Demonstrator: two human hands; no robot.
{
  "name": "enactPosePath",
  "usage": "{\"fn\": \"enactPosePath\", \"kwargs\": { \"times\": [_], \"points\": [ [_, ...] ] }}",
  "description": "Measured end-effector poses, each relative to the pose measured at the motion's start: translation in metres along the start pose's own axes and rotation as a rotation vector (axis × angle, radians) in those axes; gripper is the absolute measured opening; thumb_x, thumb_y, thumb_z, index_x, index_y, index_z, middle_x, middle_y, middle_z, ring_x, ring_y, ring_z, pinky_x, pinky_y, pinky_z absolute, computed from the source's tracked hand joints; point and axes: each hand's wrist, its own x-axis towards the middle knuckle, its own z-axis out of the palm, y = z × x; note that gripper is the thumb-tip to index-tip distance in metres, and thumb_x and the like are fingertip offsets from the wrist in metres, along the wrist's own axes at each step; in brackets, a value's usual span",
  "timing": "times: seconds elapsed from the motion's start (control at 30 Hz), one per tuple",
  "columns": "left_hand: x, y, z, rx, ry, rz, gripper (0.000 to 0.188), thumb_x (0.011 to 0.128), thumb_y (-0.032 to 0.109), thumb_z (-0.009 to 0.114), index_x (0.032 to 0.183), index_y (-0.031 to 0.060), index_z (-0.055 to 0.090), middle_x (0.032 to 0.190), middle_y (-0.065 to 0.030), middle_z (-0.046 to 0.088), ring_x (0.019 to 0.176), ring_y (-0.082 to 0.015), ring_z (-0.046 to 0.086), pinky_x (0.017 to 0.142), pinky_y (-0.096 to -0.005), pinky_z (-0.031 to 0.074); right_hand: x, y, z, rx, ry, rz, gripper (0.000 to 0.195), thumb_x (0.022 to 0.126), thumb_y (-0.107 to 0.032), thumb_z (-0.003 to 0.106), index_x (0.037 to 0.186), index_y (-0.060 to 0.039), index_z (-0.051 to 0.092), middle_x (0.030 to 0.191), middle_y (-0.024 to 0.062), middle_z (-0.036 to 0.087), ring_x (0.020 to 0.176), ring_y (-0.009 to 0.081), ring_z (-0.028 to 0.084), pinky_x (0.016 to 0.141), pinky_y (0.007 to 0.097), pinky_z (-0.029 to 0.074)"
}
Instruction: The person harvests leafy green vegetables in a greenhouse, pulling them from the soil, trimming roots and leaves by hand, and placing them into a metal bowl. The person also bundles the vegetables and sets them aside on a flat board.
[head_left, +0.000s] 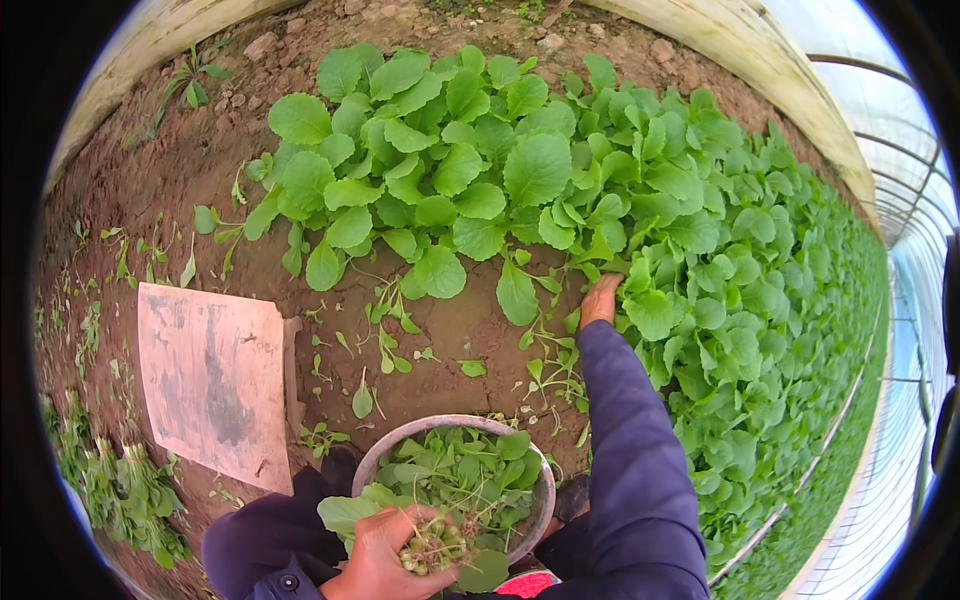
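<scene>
My left hand (382, 551) is closed around a bunch of pulled leafy greens (436, 546). Their pale stem bases and soil-covered roots point to the right, while some leaves stick out on the left. The bunch is over the near side of a round bucket (550, 487), in which loose uprooted greens (454, 465) lie. Out in front, my right hand (600, 301) reaches to the foot of the dense standing greens (660, 247). Leaves cover its fingertips, so its grip is hidden.
To the left stands a low, weathered wooden stool (214, 382). Tied bundles of greens (131, 484) lie beyond it at lower left. Small seedlings and fallen leaves dot the bare soil (450, 337). A plastic-covered greenhouse wall (911, 300) with curved ribs runs along the right.
</scene>
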Motion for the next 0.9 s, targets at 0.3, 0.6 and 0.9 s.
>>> {"fn": "enactPosePath", "kwargs": {
  "times": [0.3,0.6,0.9],
  "points": [
    [0.006,0.003,0.002,0.116,-0.013,0.025,0.036,0.069,0.001,0.079,0.099,-0.0010,0.060,0.087,-0.0053,0.071,0.079,-0.0092,0.067,0.073,-0.0243,0.054,0.018,-0.014,0.044,0.021,0.170,0.163,0.039,0.098,-0.025,0.042,0.127,-0.0049,0.056,0.124,0.0157,0.057,0.109,0.0350,0.055,0.093,0.0523,0.038],
    [0.004,0.004,0.008,0.068,0.002,0.010,0.036,0.067,0.001,0.079,0.098,-0.0008,0.061,0.086,-0.0048,0.070,0.078,-0.0091,0.066,0.072,-0.0250,0.053,0.042,-0.031,0.056,0.164,0.079,-0.002,0.033,0.097,-0.019,0.045,0.125,-0.0106,0.060,0.119,0.0070,0.061,0.109,0.0280,0.057,0.093,0.0499,0.040],
    [-0.001,0.010,0.006,0.224,-0.033,0.102,0.036,0.067,0.004,0.079,0.100,-0.0007,0.065,0.086,-0.0043,0.070,0.078,-0.0091,0.066,0.072,-0.0253,0.053,0.009,-0.036,0.036,0.459,0.019,0.124,0.030,0.094,-0.018,0.050,0.119,-0.0126,0.066,0.120,0.0043,0.063,0.113,0.0248,0.057,0.096,0.0487,0.039]
  ]
}}
